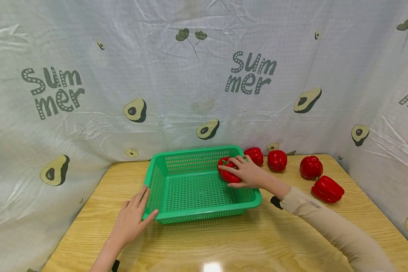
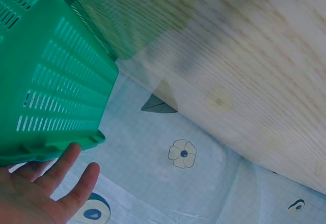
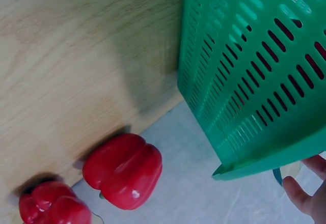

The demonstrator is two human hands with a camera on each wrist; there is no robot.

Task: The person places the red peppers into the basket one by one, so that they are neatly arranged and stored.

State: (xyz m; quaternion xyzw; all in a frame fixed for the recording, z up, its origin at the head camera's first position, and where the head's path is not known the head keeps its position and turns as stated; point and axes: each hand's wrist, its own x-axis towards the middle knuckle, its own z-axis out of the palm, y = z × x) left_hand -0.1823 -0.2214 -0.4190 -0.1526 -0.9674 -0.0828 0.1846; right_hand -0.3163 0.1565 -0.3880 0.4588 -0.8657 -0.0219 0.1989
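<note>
A green plastic basket (image 1: 202,213) with slotted walls stands on the wooden table. Inside its right end is a red bell pepper (image 1: 229,176) with a green stem. My right hand (image 1: 248,172) reaches over the basket's right rim and grips that pepper from above, fingers over its top. In the right wrist view only the hand's edge (image 3: 310,196) shows, beyond the rim, and red shows through the slots. At the front left corner my left hand (image 1: 132,217) rests on the rim, its fingers extended and spread, as the left wrist view also shows.
Right of the basket lie more red bell peppers: one (image 1: 255,155) close behind its right corner, one (image 1: 277,161) beside it, and two farther right, one upright (image 1: 311,167) and one on its side (image 1: 328,189). A printed curtain (image 1: 176,87) hangs behind the table (image 1: 190,245).
</note>
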